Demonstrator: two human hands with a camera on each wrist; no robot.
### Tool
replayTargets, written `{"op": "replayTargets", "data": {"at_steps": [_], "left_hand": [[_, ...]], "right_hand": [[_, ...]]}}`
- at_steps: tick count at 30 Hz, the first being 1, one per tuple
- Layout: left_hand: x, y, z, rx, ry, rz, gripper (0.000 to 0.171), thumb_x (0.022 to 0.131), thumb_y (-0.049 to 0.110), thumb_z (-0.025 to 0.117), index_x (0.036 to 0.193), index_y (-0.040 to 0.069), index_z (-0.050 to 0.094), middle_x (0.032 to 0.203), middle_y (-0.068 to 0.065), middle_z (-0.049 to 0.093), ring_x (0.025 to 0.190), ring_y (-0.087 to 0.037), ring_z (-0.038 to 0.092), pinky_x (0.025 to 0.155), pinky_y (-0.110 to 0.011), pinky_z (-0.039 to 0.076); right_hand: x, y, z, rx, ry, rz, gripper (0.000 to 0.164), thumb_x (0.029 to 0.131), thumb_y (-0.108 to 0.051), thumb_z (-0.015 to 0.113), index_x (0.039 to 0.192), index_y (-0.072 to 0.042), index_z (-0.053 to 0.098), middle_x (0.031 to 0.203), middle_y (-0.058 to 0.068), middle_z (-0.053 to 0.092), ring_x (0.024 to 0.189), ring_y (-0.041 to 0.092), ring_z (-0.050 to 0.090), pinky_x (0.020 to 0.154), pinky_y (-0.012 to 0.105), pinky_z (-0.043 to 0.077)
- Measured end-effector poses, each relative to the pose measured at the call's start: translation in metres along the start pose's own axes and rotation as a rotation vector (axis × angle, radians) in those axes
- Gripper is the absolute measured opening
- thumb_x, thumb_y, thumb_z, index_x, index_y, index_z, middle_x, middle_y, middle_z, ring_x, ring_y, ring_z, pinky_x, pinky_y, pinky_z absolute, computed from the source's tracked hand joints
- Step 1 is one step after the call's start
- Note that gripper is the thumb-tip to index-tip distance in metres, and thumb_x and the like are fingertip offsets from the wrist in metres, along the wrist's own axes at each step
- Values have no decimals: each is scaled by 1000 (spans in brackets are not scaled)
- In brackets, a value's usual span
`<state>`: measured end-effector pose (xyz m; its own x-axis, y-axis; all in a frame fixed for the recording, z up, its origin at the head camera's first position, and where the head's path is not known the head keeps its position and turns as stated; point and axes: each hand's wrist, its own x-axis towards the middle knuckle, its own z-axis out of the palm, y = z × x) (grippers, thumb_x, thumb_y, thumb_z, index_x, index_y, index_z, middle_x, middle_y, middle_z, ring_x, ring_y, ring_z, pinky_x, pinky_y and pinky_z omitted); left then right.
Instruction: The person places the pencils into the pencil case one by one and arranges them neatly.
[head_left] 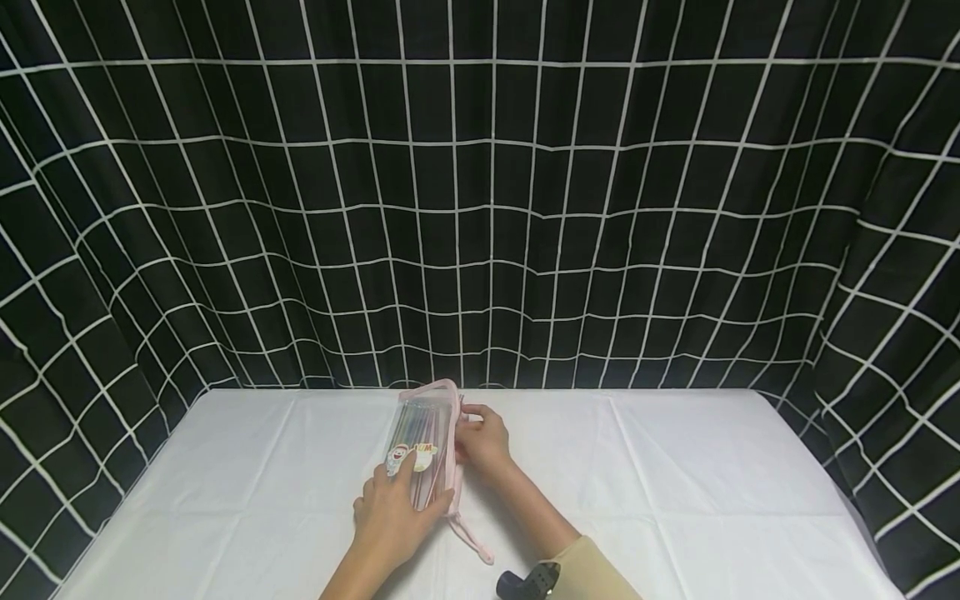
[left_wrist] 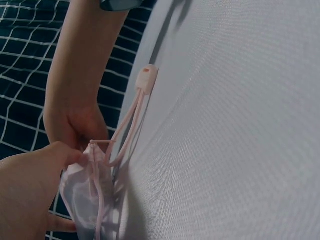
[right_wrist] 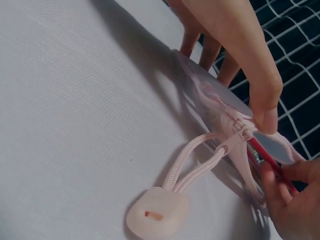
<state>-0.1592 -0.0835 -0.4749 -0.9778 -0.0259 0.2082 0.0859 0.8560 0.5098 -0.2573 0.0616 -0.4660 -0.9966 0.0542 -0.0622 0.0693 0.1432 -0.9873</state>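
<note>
A clear pencil case (head_left: pixel 441 417) with pink trim and stickers holds several slim pens, seen through its side. My left hand (head_left: pixel 393 508) grips its near end, fingers spread across the face and thumb at the zipper edge. In the right wrist view the zipper (right_wrist: pixel 240 127) is partly undone, with a red pen (right_wrist: pixel 265 156) showing in the gap. At that opening my right hand (head_left: pixel 483 440) pinches the red pen between thumb and fingers. From the near end hangs a pink cord with a pull tab (right_wrist: pixel 157 212). The case hides part of the right fingers.
A white cloth (head_left: pixel 675 467) covers the table, with fold creases running over it. Behind and at both sides hangs a black curtain (head_left: pixel 510 233) with a white grid. A black device (head_left: pixel 528 581) is strapped at my right wrist, beside a beige sleeve (head_left: pixel 592 575).
</note>
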Motion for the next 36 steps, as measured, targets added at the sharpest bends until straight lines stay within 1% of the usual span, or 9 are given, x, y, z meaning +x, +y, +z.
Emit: {"op": "replayTargets", "data": {"at_steps": [3, 6, 12, 17, 19, 27, 33, 36], "left_hand": [[0, 1, -1, -5, -1, 2, 83, 90, 59, 72, 148, 3, 56, 119, -32, 59, 106, -49, 62, 81, -65, 48], [0, 2, -1, -3, -6, 0, 83, 90, 59, 72, 148, 3, 56, 121, -33, 59, 107, -49, 62, 82, -66, 48], [0, 2, 0, 0, -18, -8, 83, 90, 60, 72, 149, 4, 56, 123, -33, 59, 109, -50, 62, 83, -66, 48], [0, 2, 0, 0, -17, -8, 83, 90, 60, 72, 149, 4, 56, 122, -33, 59, 109, -49, 62, 83, -65, 48], [0, 2, 0, -2, -13, -6, 83, 89, 59, 73, 149, 4, 56, 122, -33, 59, 109, -49, 62, 83, -66, 48], [-1, 4, 1, -2, -2, -7, 83, 88, 58, 75, 149, 4, 56, 121, -33, 58, 109, -50, 61, 84, -66, 48], [-1, 5, 2, 23, -3, -22, 83, 87, 58, 77, 148, 5, 57, 118, -31, 58, 106, -47, 61, 83, -63, 48], [-1, 5, 2, 37, -7, -29, 84, 86, 60, 77, 148, 6, 58, 120, -32, 57, 106, -47, 60, 84, -63, 47]], "right_hand": [[0, 1, 1, -18, 4, 5, 51, 90, 4, 65, 141, 6, 58, 106, 23, 75, 73, 12, 70, 62, 26, 61], [-1, 1, 0, -33, -1, -7, 51, 90, 4, 64, 140, 8, 58, 105, 22, 76, 76, 13, 71, 63, 26, 61], [-3, 0, -4, -35, -34, -27, 45, 90, 4, 63, 134, 12, 62, 100, 23, 75, 70, 10, 68, 62, 26, 61], [-5, 2, -8, -26, -55, -27, 43, 92, 1, 64, 133, 12, 62, 102, 23, 75, 68, 9, 69, 63, 27, 61], [-6, 3, -10, -7, -59, -22, 42, 93, 1, 64, 134, 12, 62, 103, 23, 75, 67, 9, 70, 64, 27, 62], [-8, 4, -20, 146, -69, 7, 41, 95, 10, 61, 135, 16, 58, 99, 25, 74, 67, 11, 71, 66, 31, 63], [-10, 2, -28, 214, -70, 18, 40, 97, 9, 61, 136, 17, 56, 99, 26, 73, 68, 10, 70, 68, 29, 63], [-12, 3, -33, 235, -66, 20, 40, 98, 9, 61, 137, 17, 56, 103, 30, 72, 69, 11, 71, 69, 30, 63]]}}
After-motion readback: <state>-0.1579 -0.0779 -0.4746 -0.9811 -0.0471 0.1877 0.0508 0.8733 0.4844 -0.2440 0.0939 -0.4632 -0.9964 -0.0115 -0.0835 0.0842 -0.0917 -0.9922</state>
